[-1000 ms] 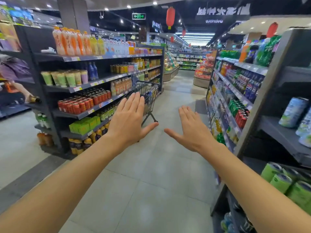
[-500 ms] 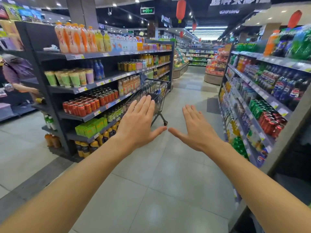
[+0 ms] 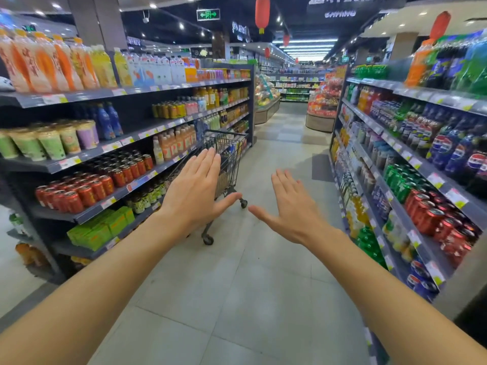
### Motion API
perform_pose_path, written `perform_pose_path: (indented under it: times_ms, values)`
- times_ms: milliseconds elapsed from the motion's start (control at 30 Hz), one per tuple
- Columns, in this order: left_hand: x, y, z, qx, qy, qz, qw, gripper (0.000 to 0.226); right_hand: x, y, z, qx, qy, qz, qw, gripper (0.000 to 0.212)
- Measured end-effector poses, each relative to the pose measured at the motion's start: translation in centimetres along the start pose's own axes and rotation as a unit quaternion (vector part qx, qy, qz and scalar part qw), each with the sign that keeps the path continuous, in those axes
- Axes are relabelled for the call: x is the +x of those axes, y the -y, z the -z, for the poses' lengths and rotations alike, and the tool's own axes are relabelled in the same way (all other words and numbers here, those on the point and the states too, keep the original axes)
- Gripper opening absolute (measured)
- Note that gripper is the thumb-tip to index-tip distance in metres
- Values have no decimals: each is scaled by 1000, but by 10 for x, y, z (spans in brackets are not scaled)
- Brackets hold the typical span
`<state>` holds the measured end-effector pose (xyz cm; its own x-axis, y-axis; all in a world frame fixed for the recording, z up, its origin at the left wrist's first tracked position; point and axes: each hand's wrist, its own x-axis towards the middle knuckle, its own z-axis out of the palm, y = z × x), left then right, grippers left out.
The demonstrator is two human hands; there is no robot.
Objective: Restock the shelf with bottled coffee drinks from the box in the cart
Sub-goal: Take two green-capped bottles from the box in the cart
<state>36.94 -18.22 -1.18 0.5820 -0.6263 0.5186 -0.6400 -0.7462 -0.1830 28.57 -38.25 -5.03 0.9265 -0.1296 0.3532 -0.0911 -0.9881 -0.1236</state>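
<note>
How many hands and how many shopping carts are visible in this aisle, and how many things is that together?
Hands: 2, the left hand and the right hand, both open and holding nothing
Shopping cart: 1, standing by the left shelves
Total: 3

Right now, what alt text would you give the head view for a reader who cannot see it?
Two bare arms stretch forward down a supermarket drinks aisle, the left hand and right hand open with straight fingers, holding nothing. A wire shopping cart stands ahead by the left shelves, with stocked shelves on both sides.
</note>
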Motion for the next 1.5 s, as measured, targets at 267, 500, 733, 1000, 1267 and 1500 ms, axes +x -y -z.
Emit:
perform_pose_path:
  times_ms: [267, 500, 733, 1000, 1267, 1500]
  values:
    - [92, 35, -82, 14, 1, -4, 1000, 96, 105, -47, -54, 8, 25, -9, 1000, 101]
    - [199, 89, -172, 2, -2, -3, 1000, 95, 246, -74, -101, -8, 33, -2, 999, 97]
    - [307, 126, -244, -7, 4, -19, 1000, 94, 370, -111, -127, -18, 10, -10, 1000, 102]
    - [411, 151, -329, -9, 0, -25, 1000, 94, 480, -166, -161, -17, 16, -25, 999, 101]
    - [535, 165, -423, 18, 20, -7, 1000, 94, 614, -245, -203, -9, 20, -4, 1000, 99]
    - [635, 200, -490, 0, 30, 47, 998, 104, 745, -293, -238, 2, 12, 44, 999, 98]
